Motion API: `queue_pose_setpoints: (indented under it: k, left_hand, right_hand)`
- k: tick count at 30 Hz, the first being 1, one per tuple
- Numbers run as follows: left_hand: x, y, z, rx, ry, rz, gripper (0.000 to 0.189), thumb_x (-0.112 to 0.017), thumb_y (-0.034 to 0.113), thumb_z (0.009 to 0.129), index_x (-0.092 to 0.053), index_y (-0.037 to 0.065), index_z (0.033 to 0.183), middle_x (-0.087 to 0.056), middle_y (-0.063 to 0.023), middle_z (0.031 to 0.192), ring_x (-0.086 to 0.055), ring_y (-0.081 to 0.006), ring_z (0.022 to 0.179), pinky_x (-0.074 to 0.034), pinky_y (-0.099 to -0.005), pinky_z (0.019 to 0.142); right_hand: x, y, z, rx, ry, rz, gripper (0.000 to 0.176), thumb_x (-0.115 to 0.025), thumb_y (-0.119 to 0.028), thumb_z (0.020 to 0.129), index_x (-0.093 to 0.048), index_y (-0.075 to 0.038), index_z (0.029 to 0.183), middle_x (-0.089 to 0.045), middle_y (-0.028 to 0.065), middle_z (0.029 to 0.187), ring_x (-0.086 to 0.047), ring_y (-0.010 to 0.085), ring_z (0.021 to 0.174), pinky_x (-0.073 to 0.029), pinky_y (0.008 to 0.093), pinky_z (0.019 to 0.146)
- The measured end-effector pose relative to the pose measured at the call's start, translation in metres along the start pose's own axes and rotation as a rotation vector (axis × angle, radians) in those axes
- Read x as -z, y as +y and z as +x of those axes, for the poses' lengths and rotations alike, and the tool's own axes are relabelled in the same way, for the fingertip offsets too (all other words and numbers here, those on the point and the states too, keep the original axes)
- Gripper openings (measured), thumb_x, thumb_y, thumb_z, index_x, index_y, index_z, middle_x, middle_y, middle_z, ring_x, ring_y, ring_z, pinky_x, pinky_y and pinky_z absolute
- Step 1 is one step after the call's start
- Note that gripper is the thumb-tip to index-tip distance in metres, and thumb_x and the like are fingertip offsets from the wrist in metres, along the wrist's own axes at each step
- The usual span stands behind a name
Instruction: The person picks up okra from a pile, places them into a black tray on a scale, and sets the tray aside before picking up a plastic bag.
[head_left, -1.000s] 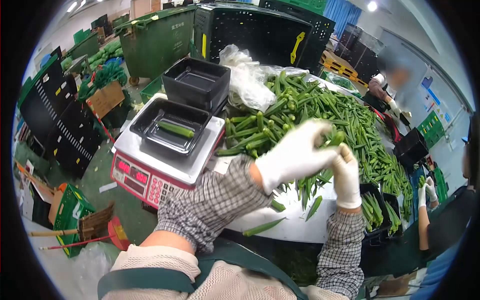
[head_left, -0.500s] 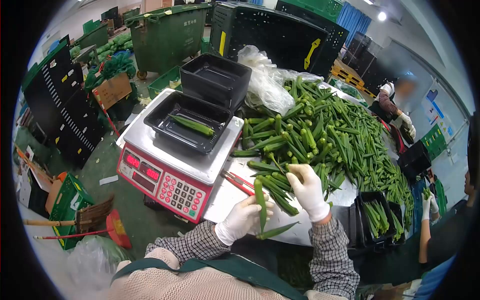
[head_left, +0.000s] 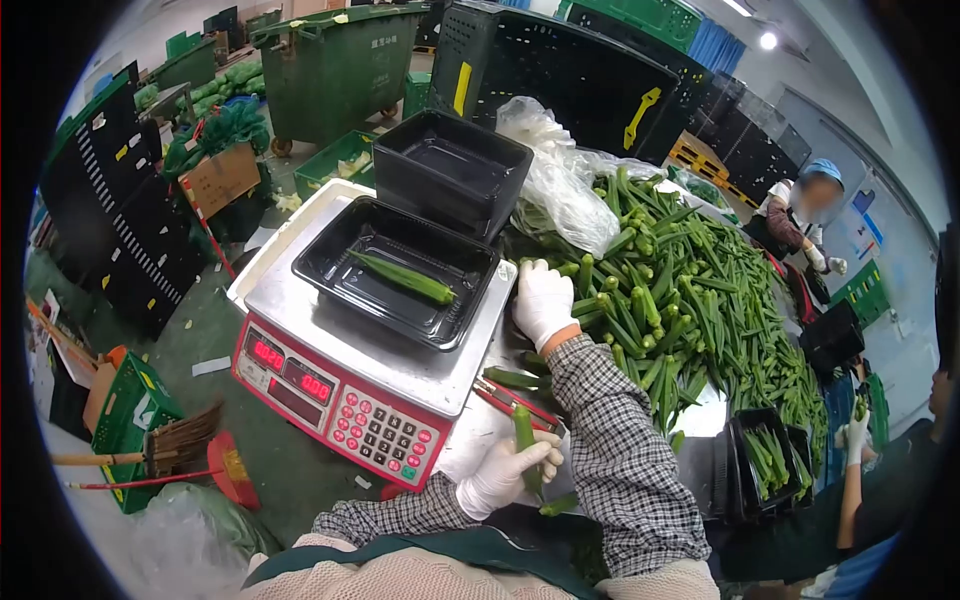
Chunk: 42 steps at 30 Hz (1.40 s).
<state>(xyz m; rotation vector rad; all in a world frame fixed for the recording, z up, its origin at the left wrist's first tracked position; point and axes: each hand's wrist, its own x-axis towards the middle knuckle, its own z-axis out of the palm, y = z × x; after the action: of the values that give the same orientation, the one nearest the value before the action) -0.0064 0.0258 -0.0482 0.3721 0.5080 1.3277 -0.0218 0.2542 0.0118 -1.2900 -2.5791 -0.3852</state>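
Observation:
My left hand (head_left: 508, 472), white-gloved, grips an okra pod (head_left: 524, 436) that stands upright near the table's front edge. Another pod (head_left: 559, 505) lies or hangs just below that hand, partly hidden. At the left edge of the heaped okra (head_left: 700, 290), beside the scale, my right hand (head_left: 544, 303) has its fingers curled down; what is in them is hidden. The red-rimmed weighing scale (head_left: 270, 296) carries a black plastic tray (head_left: 365, 304) with a single okra pod (head_left: 408, 279) inside. Red-handled cutters (head_left: 500, 392) lie between the scale and my right sleeve.
Stacked black trays (head_left: 450, 165) stand behind the scale's tray, next to a clear plastic bag (head_left: 560, 180). Okra-filled black trays (head_left: 740, 460) sit at right, near a co-worker's gloved hand (head_left: 853, 435). Another person (head_left: 800, 215) is across the heap.
My right hand has moved up and left, from beside the left hand to the heap's edge by the scale. My left hand still holds a pod. The view has shifted slightly.

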Motion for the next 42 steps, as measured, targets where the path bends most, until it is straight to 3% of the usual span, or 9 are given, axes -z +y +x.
queue_pose_setpoints:
  k: [2, 6, 14, 18, 25, 32, 34, 37, 42]
  left_hand:
    - [0.001, 0.000, 0.000, -0.017, -0.036, -0.006, 0.027, -0.053, 0.015, 0.091, -0.051, -0.003, 0.110, -0.060, -0.0100, 0.088, -0.056, -0.0166, 0.075, -0.047, -0.0282, 0.071]
    - [0.002, 0.001, -0.001, 0.000, -0.052, -0.014, 0.026, -0.051, 0.014, 0.092, -0.050, -0.004, 0.111, -0.060, -0.0103, 0.089, -0.057, -0.0163, 0.075, -0.047, -0.0275, 0.071]
    - [0.003, -0.004, 0.001, -0.022, -0.042, -0.017, 0.027, -0.056, 0.015, 0.090, -0.053, -0.002, 0.110, -0.061, -0.0110, 0.090, -0.059, -0.0169, 0.075, -0.048, -0.0286, 0.071]
    - [0.002, -0.005, 0.005, -0.049, -0.009, -0.004, 0.023, -0.053, 0.013, 0.090, -0.054, -0.001, 0.108, -0.063, -0.0119, 0.087, -0.060, -0.0190, 0.074, -0.049, -0.0316, 0.069]
    - [-0.007, -0.022, 0.010, -0.010, -0.025, -0.087, 0.021, -0.054, 0.013, 0.089, -0.054, -0.001, 0.106, -0.063, -0.0121, 0.087, -0.060, -0.0193, 0.073, -0.050, -0.0307, 0.067]
    - [-0.009, -0.020, 0.013, -0.004, -0.103, -0.146, 0.022, -0.054, 0.013, 0.089, -0.054, -0.001, 0.106, -0.063, -0.0122, 0.087, -0.059, -0.0201, 0.074, -0.049, -0.0318, 0.068]
    - [-0.009, -0.020, 0.012, -0.020, -0.085, -0.117, 0.021, -0.054, 0.013, 0.089, -0.054, 0.000, 0.106, -0.062, -0.0123, 0.087, -0.059, -0.0202, 0.075, -0.049, -0.0318, 0.069]
    - [-0.012, -0.023, 0.009, -0.001, -0.079, -0.104, 0.021, -0.054, 0.012, 0.089, -0.053, 0.000, 0.107, -0.062, -0.0133, 0.088, -0.059, -0.0210, 0.075, -0.049, -0.0319, 0.070]
    - [-0.009, -0.020, 0.008, 0.038, -0.043, -0.093, 0.022, -0.054, 0.013, 0.089, -0.053, -0.002, 0.106, -0.061, -0.0138, 0.089, -0.059, -0.0212, 0.075, -0.049, -0.0322, 0.071]
  right_hand:
    - [0.010, 0.014, -0.005, 0.006, -0.028, 0.027, 0.021, -0.056, -0.013, 0.073, -0.058, -0.005, 0.092, -0.058, 0.0143, 0.090, -0.061, 0.0292, 0.082, -0.047, 0.0398, 0.071]
    - [0.047, 0.057, -0.036, 0.034, 0.398, 0.466, 0.025, -0.061, -0.012, 0.075, -0.057, -0.001, 0.096, -0.059, 0.0158, 0.091, -0.060, 0.0313, 0.081, -0.048, 0.0401, 0.073]
    - [0.070, 0.105, -0.148, -0.347, 0.357, 1.133, 0.027, -0.068, -0.007, 0.076, -0.056, -0.001, 0.099, -0.057, 0.0048, 0.089, -0.057, 0.0124, 0.077, -0.047, 0.0253, 0.067]
    - [0.055, 0.118, -0.203, -0.519, 0.230, 1.071, 0.031, -0.067, -0.008, 0.078, -0.055, 0.001, 0.106, -0.055, 0.0061, 0.094, -0.055, 0.0117, 0.078, -0.047, 0.0241, 0.072]
    - [0.062, 0.126, -0.266, -0.644, 0.367, 1.008, 0.045, -0.058, 0.000, 0.083, -0.044, 0.001, 0.125, -0.054, 0.0087, 0.107, -0.055, 0.0150, 0.094, -0.047, 0.0267, 0.082]
    - [0.134, 0.140, -0.233, -0.561, 0.898, 0.968, 0.053, -0.049, 0.004, 0.085, -0.033, -0.002, 0.135, -0.044, 0.0134, 0.129, -0.054, 0.0150, 0.093, -0.044, 0.0273, 0.086]
    - [0.140, 0.134, -0.205, -0.381, 0.735, 0.881, 0.040, -0.054, 0.004, 0.080, -0.050, -0.001, 0.120, -0.048, 0.0131, 0.125, -0.056, 0.0158, 0.092, -0.045, 0.0267, 0.085]
    - [0.116, 0.117, -0.155, -0.019, 0.506, 0.397, 0.033, -0.065, -0.010, 0.073, -0.059, -0.004, 0.106, -0.057, 0.0138, 0.106, -0.052, 0.0323, 0.100, -0.041, 0.0398, 0.088]
    - [0.063, 0.099, -0.068, 0.239, 0.377, 0.094, 0.019, -0.056, -0.010, 0.076, -0.062, -0.008, 0.094, -0.061, 0.0080, 0.098, -0.052, 0.0274, 0.105, -0.037, 0.0434, 0.093]
